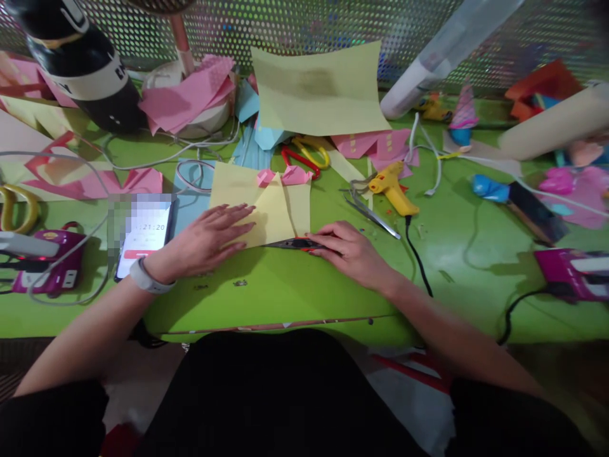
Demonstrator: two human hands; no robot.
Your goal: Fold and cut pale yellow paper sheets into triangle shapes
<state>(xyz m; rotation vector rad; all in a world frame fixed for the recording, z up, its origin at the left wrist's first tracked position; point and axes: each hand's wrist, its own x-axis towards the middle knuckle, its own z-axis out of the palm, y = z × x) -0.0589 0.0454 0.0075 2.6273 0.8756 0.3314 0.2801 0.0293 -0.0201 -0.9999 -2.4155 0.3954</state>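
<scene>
My left hand (216, 235) lies flat on a sheet of yellow paper (233, 181), its fingers stretched out and slightly apart. A folded, pointed piece of yellow paper (276, 212) rests on that sheet, beside the left fingertips. My right hand (349, 251) has its fingers closed on a slim black tool with orange edging (288, 244). The tool lies along the sheet's near edge, pointing left; the fingers hide part of it, and I cannot tell its exact kind. Two small folded pink paper pieces (295, 175) sit at the sheet's far edge.
To the right lie a yellow glue gun (394, 190) and metal tweezers (373, 216). Left of my hand is a lit phone (145, 231). Purple power strips (52, 260) stand at both sides. A black bottle (90, 70) and a curved yellow sheet (318, 89) stand behind.
</scene>
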